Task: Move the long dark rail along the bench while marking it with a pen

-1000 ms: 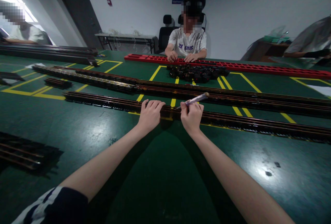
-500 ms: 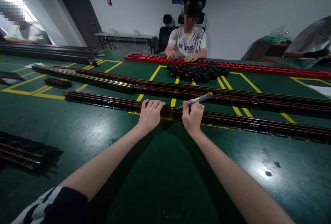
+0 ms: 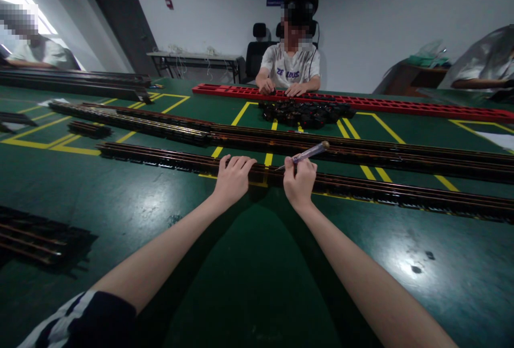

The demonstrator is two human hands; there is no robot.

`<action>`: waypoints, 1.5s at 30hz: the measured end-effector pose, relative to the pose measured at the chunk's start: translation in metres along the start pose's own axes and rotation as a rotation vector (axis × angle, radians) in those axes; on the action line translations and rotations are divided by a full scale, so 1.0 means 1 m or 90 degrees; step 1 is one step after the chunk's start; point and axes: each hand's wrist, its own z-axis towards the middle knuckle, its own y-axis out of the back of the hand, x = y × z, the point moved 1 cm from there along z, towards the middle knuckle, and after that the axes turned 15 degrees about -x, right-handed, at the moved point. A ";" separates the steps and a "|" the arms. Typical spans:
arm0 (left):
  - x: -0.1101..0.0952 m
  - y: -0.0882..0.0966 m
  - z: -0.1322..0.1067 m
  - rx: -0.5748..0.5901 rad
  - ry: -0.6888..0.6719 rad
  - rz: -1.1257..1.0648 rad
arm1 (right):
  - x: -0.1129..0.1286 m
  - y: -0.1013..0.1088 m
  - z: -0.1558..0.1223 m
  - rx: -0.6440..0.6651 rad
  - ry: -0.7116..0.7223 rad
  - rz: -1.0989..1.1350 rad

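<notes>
A long black strip with copper-coloured rails (image 3: 168, 156) crosses the green table in front of me. My left hand (image 3: 234, 179) is wrapped over this strip, fingers on its far side and thumb hidden. A screwdriver (image 3: 308, 153) with a clear purplish handle is gripped in my right hand (image 3: 300, 182). Its thin shaft slants down to the left, and the tip is at the strip between my two hands. Whether the tip touches a screw is too small to tell. My right hand rests against the strip's near edge.
Behind lies another long railed strip (image 3: 361, 155). Beyond it are a heap of small black parts (image 3: 305, 112) and a long red slotted rack (image 3: 401, 104), where a co-worker (image 3: 291, 64) has both hands. More black strips (image 3: 36, 235) lie at left. Yellow tape (image 3: 367, 172) marks the table.
My hands and the screwdriver have barely moved. At the far right, another person's arm and body have shifted slightly to the right.
</notes>
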 end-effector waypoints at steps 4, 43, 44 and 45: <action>0.000 0.000 0.001 0.011 -0.001 -0.001 | -0.002 -0.001 -0.001 0.003 0.017 -0.009; 0.003 -0.005 0.001 0.008 -0.005 -0.023 | -0.001 -0.003 -0.002 0.007 0.089 0.017; 0.003 -0.005 0.001 0.009 -0.003 -0.021 | -0.001 -0.003 -0.002 0.005 0.089 0.017; 0.002 -0.005 0.001 0.009 -0.002 -0.019 | -0.001 -0.003 -0.002 0.003 0.089 0.016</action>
